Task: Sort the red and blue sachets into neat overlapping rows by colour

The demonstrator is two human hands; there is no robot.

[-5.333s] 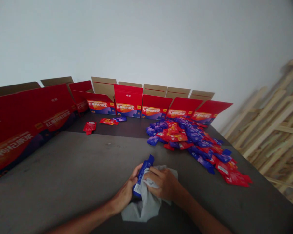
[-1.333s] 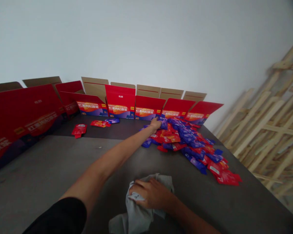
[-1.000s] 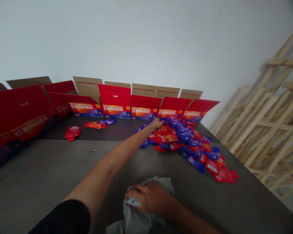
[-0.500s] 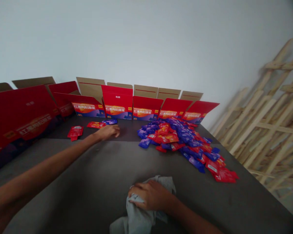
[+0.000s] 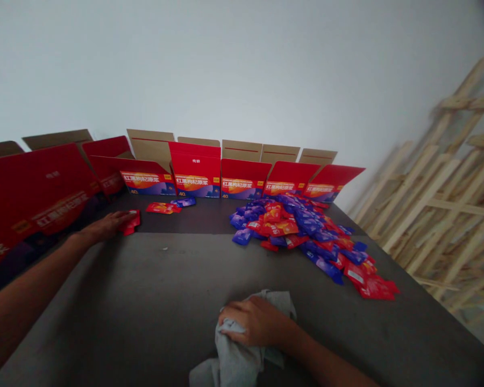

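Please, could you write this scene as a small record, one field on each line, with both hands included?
left hand: at a small red packet, partly covering it; grip unclear
right hand: closed on a gray cloth
pair: orange-red packet beside a blue packet
pile: red and blue packets, right of center
boxes: red, along back and left, flaps up
far right: wooden frames

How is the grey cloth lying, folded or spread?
Neither; bunched: the cloth is gathered in the right hand, with loose creases below.
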